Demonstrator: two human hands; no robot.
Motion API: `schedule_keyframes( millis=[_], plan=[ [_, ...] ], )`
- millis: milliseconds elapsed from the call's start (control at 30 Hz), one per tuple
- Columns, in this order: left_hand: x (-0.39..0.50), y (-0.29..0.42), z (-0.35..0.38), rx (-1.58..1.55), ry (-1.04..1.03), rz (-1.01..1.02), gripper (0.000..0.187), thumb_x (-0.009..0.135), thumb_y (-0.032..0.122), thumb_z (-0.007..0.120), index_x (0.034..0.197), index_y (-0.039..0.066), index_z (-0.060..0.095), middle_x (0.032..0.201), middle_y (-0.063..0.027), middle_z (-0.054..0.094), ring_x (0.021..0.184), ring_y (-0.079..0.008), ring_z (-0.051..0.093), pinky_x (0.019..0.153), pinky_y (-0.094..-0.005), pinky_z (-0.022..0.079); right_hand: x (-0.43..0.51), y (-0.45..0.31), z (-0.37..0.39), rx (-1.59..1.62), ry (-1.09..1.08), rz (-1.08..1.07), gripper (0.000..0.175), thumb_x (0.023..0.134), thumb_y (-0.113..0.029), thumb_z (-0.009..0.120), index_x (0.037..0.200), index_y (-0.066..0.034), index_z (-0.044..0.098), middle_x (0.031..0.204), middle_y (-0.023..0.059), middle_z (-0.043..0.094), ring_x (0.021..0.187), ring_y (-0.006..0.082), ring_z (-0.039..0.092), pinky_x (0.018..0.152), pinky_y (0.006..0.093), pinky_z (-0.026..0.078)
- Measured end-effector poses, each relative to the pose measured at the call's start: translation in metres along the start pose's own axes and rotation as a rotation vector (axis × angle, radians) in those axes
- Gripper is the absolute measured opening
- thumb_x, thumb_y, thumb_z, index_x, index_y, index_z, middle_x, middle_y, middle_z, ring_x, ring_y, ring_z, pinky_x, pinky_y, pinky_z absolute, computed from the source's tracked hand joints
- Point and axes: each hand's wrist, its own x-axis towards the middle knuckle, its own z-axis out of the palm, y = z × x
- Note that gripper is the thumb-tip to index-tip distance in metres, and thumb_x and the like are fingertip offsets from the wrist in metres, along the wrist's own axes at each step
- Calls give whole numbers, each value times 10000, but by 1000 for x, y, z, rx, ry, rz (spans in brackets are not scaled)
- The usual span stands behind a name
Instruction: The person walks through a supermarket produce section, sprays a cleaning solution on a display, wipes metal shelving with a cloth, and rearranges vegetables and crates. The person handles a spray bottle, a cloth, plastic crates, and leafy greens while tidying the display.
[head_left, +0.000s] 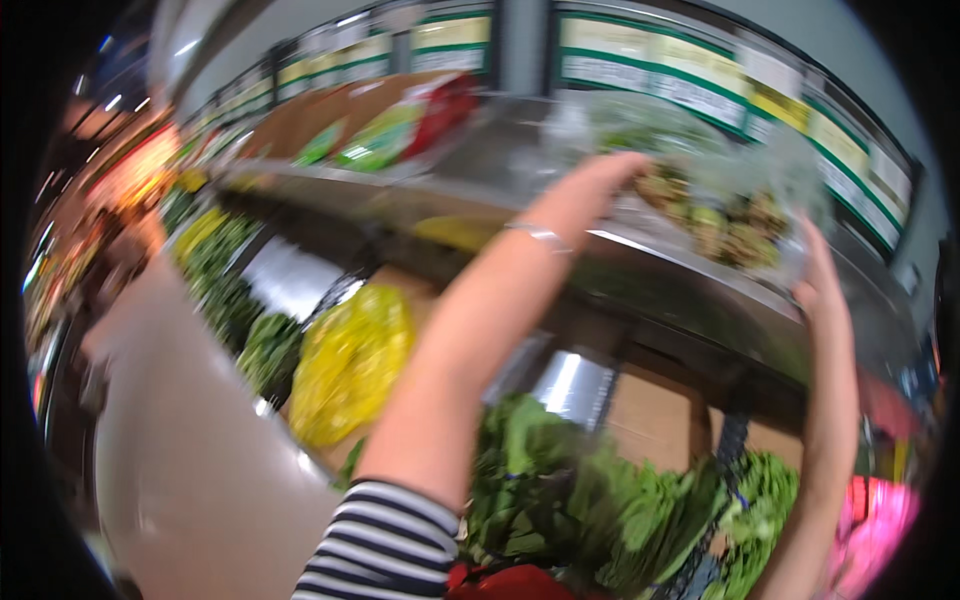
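Both arms reach up to a metal shelf holding a clear plastic bag of leafy greens with pale root ends (709, 225). My left hand (619, 176) is at the bag's left side, its fingers partly hidden behind the plastic. At the bag's right side, my right hand (814, 259) is upright with its palm turned toward it. Motion blur hides how firmly either hand touches the plastic. More greens show through the upper part of the bag.
Cardboard boxes with red and green packets (390, 127) stand on the shelf at left. Below lie a yellow plastic bag (352, 364), bunched leafy greens (540, 472) and celery-like stalks (757, 510). The shelf's metal front edge (675, 274) runs beneath my hands. Price signs (697, 82) line the back.
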Motion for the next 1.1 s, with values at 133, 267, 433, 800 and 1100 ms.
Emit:
schedule_keyframes(
  millis=[133, 267, 433, 800, 1100],
  plan=[
    [0, 26, 32, -272, -38, -203, 633, 672, 186, 620, 1229, 64, 346, 1250, -220, 323, 1110, -303, 412, 872, -476, 430, -6, -1, 25, 107, -67, -30, 668, 764, -383, 663, 1270, -132, 306, 1187, 113, 473, 1039, 257, 512, 793, 483, 477],
    [-8, 30, 65, -160, 155, 66, 843, 660, 59, 609, 1334, 150, 110, 986, -138, 494, 895, -234, 549, 762, -402, 472, -24, -3, 41, 133, 114, -211, 846, 788, -194, 643, 1390, -65, 63, 1253, 154, 438, 1068, 236, 514, 846, 402, 473],
    [-8, 36, 87, -282, 147, 242, 794, 652, 4, 585, 1326, 132, 186, 981, -134, 479, 812, -214, 526, 673, -378, 479, -42, -12, 43, 93, 79, -345, 666, 836, -133, 556, 1389, -96, 185, 1209, 101, 479, 1028, 189, 536, 832, 368, 482],
    [-49, 60, 77, -192, 159, 536, 731, 624, -64, 554, 1281, 63, 260, 985, -183, 482, 727, -200, 543, 541, -305, 481, -75, -26, 96, 79, -106, -655, 668, 775, -17, 553, 1354, -22, 220, 1144, 120, 506, 937, 179, 572, 774, 299, 500],
    [-145, 76, 45, 10, 266, 762, 705, 633, -8, 574, 1281, 21, 298, 1189, -134, 396, 963, -165, 477, 795, -265, 440, -134, -20, 156, 160, -339, -865, 611, 755, -61, 592, 1297, -39, 312, 1120, 111, 521, 967, 198, 563, 835, 320, 475]
  ],
)
